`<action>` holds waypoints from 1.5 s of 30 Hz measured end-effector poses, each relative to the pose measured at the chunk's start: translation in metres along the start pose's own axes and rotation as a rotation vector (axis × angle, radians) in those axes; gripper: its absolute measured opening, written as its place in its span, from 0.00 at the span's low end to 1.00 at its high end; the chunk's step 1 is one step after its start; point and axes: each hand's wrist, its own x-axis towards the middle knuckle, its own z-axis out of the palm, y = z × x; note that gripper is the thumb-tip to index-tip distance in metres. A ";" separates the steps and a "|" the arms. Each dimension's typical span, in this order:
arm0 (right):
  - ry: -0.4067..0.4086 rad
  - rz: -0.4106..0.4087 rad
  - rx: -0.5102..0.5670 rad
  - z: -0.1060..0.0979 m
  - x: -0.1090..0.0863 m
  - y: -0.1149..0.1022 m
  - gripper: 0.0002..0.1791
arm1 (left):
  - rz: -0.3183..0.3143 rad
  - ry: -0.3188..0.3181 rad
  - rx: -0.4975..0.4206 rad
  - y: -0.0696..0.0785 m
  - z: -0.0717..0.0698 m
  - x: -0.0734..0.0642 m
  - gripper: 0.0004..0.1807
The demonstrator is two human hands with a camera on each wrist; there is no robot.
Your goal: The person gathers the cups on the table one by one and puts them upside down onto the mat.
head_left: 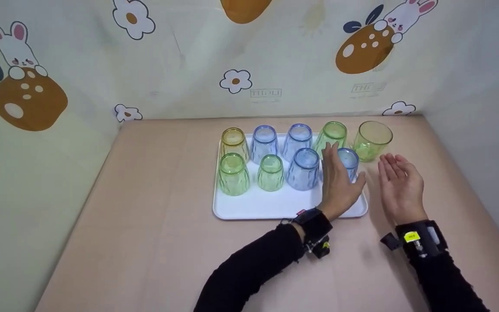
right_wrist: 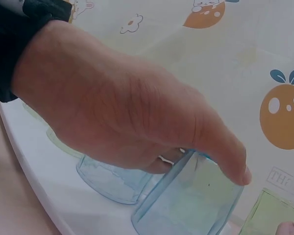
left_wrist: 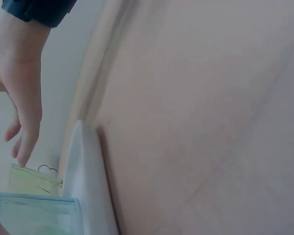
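Observation:
Near the front right of the white tray (head_left: 254, 208), my left hand (head_left: 340, 184) is around an upside-down blue glass (head_left: 350, 159). Its fingers extend straight along the glass's left side, and the thumb is spread at its right. In the right wrist view, that thumb overlaps the blue glass (right_wrist: 191, 196). My right hand (head_left: 401, 186) is off the tray's right side, palm turned up and fingers loosely extended, holding nothing. Just beyond its fingertips, a wider yellow-green glass (head_left: 371, 141) stands mouth up on the table. The left wrist view shows my right hand (left_wrist: 19, 83) above the tray edge.
Upside-down glasses stand in two rows on the tray: a yellow one (head_left: 233, 145), blue ones (head_left: 303, 171) and green ones (head_left: 233, 177). A green glass (head_left: 332, 132) stands behind my left fingers. The table (head_left: 154, 195) extends left and front, with patterned cloth walls (head_left: 189, 65) around it.

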 end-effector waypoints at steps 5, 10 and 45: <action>0.007 -0.009 -0.050 0.001 0.002 -0.004 0.21 | 0.082 -0.032 -0.002 0.009 -0.015 -0.011 0.47; 0.014 -0.031 -0.066 0.002 0.005 -0.007 0.16 | 0.190 -0.034 -0.033 0.012 -0.038 -0.020 0.43; 0.019 -0.168 -1.295 -0.004 0.060 -0.009 0.51 | 0.081 -0.167 0.421 -0.116 -0.321 -0.056 0.35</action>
